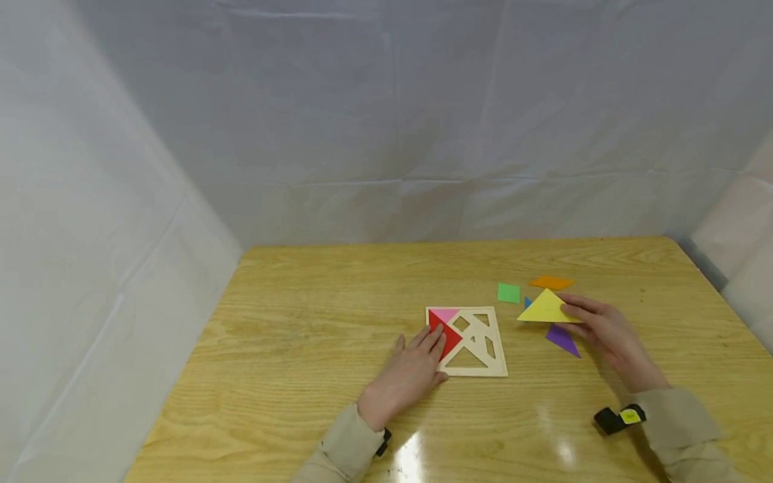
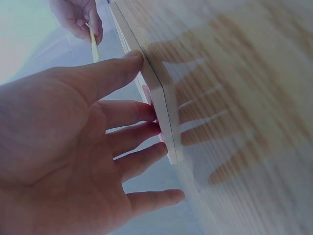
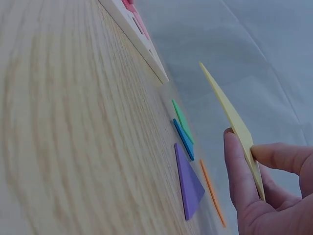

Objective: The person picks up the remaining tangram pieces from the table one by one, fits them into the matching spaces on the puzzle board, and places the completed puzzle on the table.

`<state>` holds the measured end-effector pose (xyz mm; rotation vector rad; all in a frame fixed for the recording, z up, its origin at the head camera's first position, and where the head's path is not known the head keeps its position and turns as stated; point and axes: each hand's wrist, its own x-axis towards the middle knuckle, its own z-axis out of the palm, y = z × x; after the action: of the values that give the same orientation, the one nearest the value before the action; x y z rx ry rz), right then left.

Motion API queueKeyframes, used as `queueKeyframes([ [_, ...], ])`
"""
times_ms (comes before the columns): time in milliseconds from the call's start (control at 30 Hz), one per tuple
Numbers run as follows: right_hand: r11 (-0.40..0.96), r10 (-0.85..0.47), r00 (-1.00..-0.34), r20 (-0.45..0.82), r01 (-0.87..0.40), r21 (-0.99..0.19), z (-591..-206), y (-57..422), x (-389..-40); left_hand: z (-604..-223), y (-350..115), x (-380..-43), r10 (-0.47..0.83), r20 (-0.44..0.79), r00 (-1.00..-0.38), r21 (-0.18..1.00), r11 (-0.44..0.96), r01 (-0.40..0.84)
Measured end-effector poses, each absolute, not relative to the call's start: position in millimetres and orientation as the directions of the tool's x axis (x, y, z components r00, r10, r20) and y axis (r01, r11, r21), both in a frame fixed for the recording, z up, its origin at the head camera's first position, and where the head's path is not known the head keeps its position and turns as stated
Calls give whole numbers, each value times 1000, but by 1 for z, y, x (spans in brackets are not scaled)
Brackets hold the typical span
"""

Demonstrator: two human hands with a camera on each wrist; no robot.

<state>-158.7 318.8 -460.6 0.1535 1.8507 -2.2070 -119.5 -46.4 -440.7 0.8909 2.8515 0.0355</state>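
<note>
My left hand [image 1: 409, 372] rests its straight fingertips on a red triangle [image 1: 449, 341] in the left side of a pale wooden tangram tray [image 1: 500, 365]. Its thumb lies at the tray's near edge, as the left wrist view also shows. A pink triangle [image 1: 445, 314] fills the tray's upper left slot, and the other cutouts show bare. Held above the table, a large yellow triangle [image 1: 546, 308] is pinched between thumb and fingers of my right hand [image 1: 610, 335]. Beneath it lie a purple triangle [image 3: 188, 188] and a blue triangle [image 3: 184, 139], the blue one partly hidden in the head view.
Behind the yellow piece, a green square [image 1: 508, 293] and an orange parallelogram [image 1: 551, 282] lie on the wooden table [image 1: 314, 322]. White sheeting [image 1: 362, 134] hangs behind the table and at its sides. Black wrist straps [image 1: 610, 420] sit by the sleeves.
</note>
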Motion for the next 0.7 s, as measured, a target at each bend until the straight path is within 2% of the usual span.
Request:
queueKeyframes([
  [233, -213, -165, -957, -237, 270, -939, -460, 309, -159, -440, -47, -119, 571, -135, -810, 67, 821, 567],
  [433, -204, -190, -953, -236, 274, -940, -460, 307, -157, -439, -47, -118, 575, -124, -809, 65, 818, 571],
  [533, -158, -191, -952, -239, 270, -950, -460, 305, -157, -440, -47, -119, 574, -125, -810, 62, 819, 570],
  [700, -4, -195, -948, -250, 256, -967, -461, 301, -158, -440, -47, -119, 573, -122, -811, 56, 819, 571],
])
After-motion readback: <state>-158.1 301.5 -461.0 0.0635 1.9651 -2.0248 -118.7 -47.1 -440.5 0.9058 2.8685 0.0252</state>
